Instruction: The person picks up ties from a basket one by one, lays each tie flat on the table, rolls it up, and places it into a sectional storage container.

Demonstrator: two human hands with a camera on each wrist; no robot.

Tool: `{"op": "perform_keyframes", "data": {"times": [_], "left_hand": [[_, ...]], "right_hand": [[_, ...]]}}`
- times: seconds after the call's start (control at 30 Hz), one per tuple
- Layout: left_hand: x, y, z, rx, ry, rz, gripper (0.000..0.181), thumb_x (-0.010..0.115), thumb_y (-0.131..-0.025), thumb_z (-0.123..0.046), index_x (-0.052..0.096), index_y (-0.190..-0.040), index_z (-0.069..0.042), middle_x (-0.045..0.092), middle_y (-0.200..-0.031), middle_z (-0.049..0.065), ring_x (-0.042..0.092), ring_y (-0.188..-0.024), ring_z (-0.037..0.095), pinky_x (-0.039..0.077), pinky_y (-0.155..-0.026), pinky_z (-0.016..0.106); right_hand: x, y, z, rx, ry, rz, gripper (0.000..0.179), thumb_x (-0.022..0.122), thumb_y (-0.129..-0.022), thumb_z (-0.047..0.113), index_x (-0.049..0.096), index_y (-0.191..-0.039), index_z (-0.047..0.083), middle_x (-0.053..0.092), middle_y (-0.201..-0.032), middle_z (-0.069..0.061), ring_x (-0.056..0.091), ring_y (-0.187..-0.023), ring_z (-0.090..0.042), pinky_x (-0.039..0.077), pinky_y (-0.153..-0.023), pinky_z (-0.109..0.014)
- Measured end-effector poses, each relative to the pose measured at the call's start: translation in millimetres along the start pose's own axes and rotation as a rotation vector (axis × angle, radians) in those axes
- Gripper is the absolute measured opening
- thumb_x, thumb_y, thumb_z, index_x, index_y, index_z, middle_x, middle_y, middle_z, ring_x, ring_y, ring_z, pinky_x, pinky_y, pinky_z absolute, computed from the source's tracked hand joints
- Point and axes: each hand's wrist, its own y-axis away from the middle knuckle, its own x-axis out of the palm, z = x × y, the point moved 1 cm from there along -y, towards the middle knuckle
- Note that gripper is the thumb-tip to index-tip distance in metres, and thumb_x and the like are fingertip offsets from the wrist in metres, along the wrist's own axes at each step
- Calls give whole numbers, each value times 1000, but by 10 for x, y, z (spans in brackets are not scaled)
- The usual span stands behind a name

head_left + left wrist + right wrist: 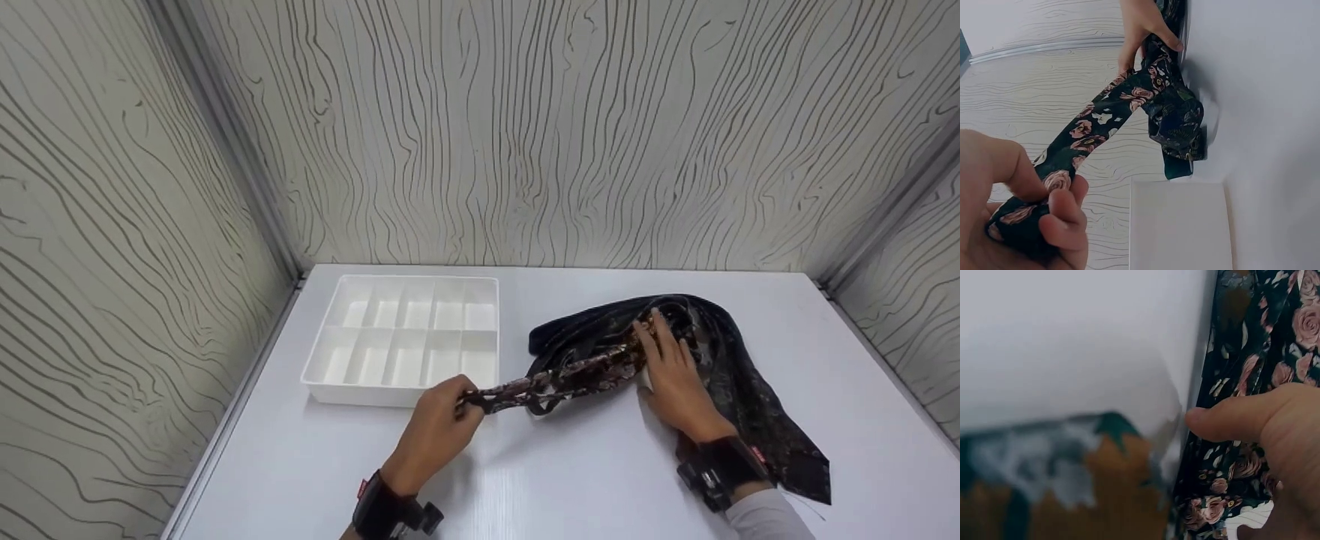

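Note:
My left hand (439,424) grips one end of a dark necktie (570,379) with pink roses. In the left wrist view, that necktie (1092,126) is bunched between thumb and curled fingers and slopes up to the pile. My right hand (675,386) rests on the heap of dark patterned neckties (724,352), fingers extended over it. The right wrist view shows the right thumb (1224,421) lying against rose-printed cloth (1306,332); the other fingertips are hidden there. A blurred orange and green patterned cloth (1123,489) fills that view's lower left.
A white box (364,394) with several compartments stands on the white table (517,480), left of the neckties. Wood-grain patterned walls (480,135) enclose the table at the back and sides. One necktie's pointed end (806,469) lies toward the front right.

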Motion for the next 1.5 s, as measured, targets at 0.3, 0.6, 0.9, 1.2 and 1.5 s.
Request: {"op": "perform_keyframes", "data": {"times": [0.3,0.6,0.9,1.2,1.5], "left_hand": [[-154,12,101,-21,14,-51,17,61,-90,4,65,-90,-13,68,-87,-1,55,-72,6,48,-63,20],[-376,24,243,-89,-12,-115,13,64,-92,5,69,-94,-7,72,-88,2,56,-66,4,47,-55,18],[-585,61,412,-129,-19,-205,13,65,-91,7,71,-94,-4,66,-79,2,51,-63,6,43,-55,19],[-709,91,520,-160,-31,-241,14,65,-91,6,73,-97,-4,59,-73,-1,47,-61,5,40,-56,20],[-801,113,568,-208,-28,-257,15,64,-93,4,74,-99,-6,57,-69,-2,44,-57,5,38,-53,20]], "right_hand": [[-45,-10,-133,131,43,22,105,81,-84,-3,17,-167,-1,51,-146,-41,54,-127,-60,47,-102,-72],[-93,19,-253,113,140,35,46,78,-86,0,64,-128,-12,70,-115,-34,63,-103,-53,54,-90,-63],[-171,47,-331,111,92,116,55,79,-80,4,64,-131,-10,66,-125,-34,62,-113,-56,53,-93,-69],[-242,64,-402,131,59,144,25,79,-81,3,75,-105,1,75,-103,-24,71,-95,-44,58,-79,-61],[-386,142,-419,81,84,278,53,92,-66,25,74,-113,7,72,-106,-13,68,-95,-38,58,-82,-59]]}}
